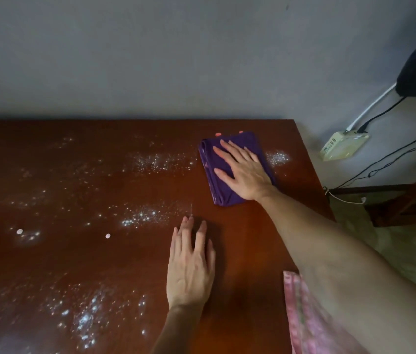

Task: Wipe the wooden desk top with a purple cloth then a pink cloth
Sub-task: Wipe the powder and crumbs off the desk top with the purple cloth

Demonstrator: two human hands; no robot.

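So the right hand (244, 172) is spread flat, fingers open, pressing down on the folded purple cloth (229, 169) near the far right corner of the tabletop (240, 238), not gripping it, while the left hand (190, 267) rests open and empty, palm down, closer to the near edge. White powder (150, 215) is scattered across most of the wood to the left plus a small patch (277, 157) just right of the cloth, so I'd keep the palm flat and drag in long overlapping strokes, herding the powder one way instead of smearing it. The pink cloth (309, 320) waits at the near right edge, partly under the right forearm.
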